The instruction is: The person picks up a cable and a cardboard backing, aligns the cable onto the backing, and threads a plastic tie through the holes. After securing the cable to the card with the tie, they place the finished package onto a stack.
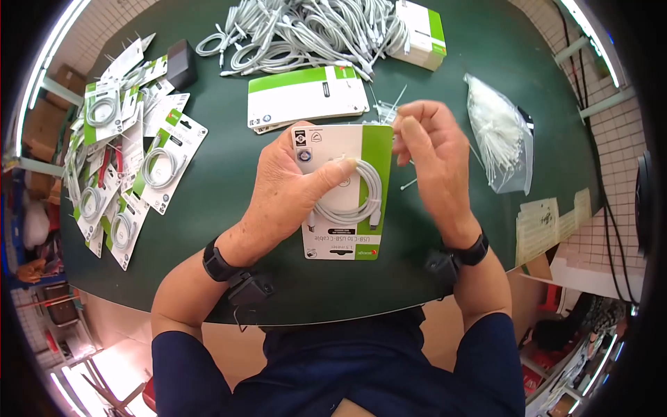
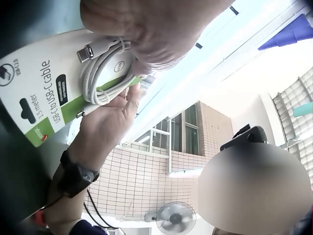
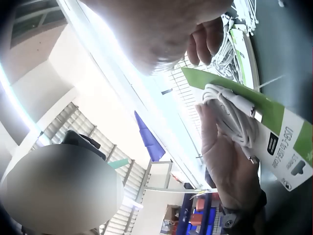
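A green and white card (image 1: 333, 240) with a coiled white cable (image 1: 375, 191) lies in the left hand (image 1: 285, 187), whose thumb presses the coil from above and whose fingers pass behind the card. In the left wrist view the card (image 2: 39, 73) shows its printed face and the coil (image 2: 90, 81). Close to the card's upper right corner, the right hand (image 1: 441, 160) has its fingers bent, thumb and fingertips together around something small and pale that is mostly hidden. Thin white ties (image 1: 408, 184) lie on the table beneath it.
Stacked cards (image 1: 299, 104) lie beyond the held card, with a heap of white cables (image 1: 306, 35) and a stack of boxes or cards (image 1: 420, 35) at the back. A bag of white ties (image 1: 500, 132) is at right. Carded cables (image 1: 160, 167) and a black block (image 1: 182, 64) are at left.
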Available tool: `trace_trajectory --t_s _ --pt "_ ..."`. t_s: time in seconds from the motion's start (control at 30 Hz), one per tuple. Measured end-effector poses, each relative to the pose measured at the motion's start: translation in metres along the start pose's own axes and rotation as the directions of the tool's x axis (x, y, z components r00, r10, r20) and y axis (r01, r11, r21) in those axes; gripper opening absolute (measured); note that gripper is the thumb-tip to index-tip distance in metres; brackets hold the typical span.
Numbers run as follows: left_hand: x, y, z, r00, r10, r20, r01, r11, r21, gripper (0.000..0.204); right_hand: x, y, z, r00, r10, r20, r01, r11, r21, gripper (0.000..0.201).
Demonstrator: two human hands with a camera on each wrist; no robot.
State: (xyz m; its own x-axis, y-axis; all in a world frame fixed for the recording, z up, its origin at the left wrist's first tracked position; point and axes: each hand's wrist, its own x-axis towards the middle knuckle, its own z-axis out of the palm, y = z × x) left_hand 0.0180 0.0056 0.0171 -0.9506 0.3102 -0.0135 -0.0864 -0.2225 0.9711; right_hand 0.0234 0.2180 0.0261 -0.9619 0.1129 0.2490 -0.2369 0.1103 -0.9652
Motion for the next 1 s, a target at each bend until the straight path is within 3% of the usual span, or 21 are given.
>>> trace_trajectory --t_s 0.07,0.2,0.33,0.43,0.53,0.6,0.7,0.8,0.83,0.93,1.0 --pt "0.005 -0.004 -0.005 0.999 0.030 -0.020 -0.030 0.999 -0.044 0.036 -0.007 -0.002 -0.001 0.967 0.107 0.231 -0.143 0.979 0.144 0.027" --pt "0.007 -0.003 -0.010 0.998 0.043 -0.037 -0.047 0.995 -0.091 0.043 -0.017 0.000 0.015 0.915 0.146 0.376 -0.186 0.980 0.070 0.033" --pt "0.004 -0.002 -0.009 0.997 0.072 -0.025 -0.073 0.997 -0.032 0.044 -0.012 0.000 0.012 0.876 0.258 0.407 -0.330 0.936 0.119 0.034" --pt "0.003 -0.002 -0.008 0.991 0.128 -0.026 -0.129 0.991 -0.028 0.043 -0.012 -0.005 0.011 0.881 0.208 0.424 -0.293 0.945 0.144 0.036" --pt "0.001 0.003 -0.008 0.999 0.000 0.034 0.011 0.953 -0.304 0.040 -0.012 -0.003 0.012 0.877 0.186 0.444 -0.298 0.934 0.197 0.039" --pt "0.002 0.004 -0.010 0.998 -0.038 0.050 0.052 0.938 -0.342 0.039 -0.012 -0.001 0.012 0.869 0.182 0.460 -0.333 0.903 0.271 0.041" --pt "0.003 0.003 -0.012 0.990 -0.101 0.103 0.134 0.905 -0.404 0.038 -0.012 0.003 0.012 0.878 0.167 0.448 -0.294 0.928 0.229 0.046" --pt "0.005 0.004 -0.010 1.000 0.000 0.029 0.002 0.997 -0.079 0.037 -0.017 0.006 0.017 0.906 0.152 0.395 -0.245 0.950 0.196 0.048" --pt "0.005 0.004 -0.009 0.999 0.001 0.037 0.002 0.997 -0.074 0.037 -0.018 0.006 0.020 0.924 0.144 0.353 -0.219 0.959 0.182 0.048" --pt "-0.001 -0.001 -0.006 0.987 0.160 0.025 -0.162 0.971 0.177 0.041 -0.019 0.002 0.020 0.949 0.132 0.287 -0.172 0.978 0.120 0.048" --pt "0.001 -0.002 -0.006 0.989 0.143 0.042 -0.147 0.979 0.140 0.043 -0.019 -0.002 0.018 0.957 0.134 0.257 -0.143 0.989 0.019 0.045"
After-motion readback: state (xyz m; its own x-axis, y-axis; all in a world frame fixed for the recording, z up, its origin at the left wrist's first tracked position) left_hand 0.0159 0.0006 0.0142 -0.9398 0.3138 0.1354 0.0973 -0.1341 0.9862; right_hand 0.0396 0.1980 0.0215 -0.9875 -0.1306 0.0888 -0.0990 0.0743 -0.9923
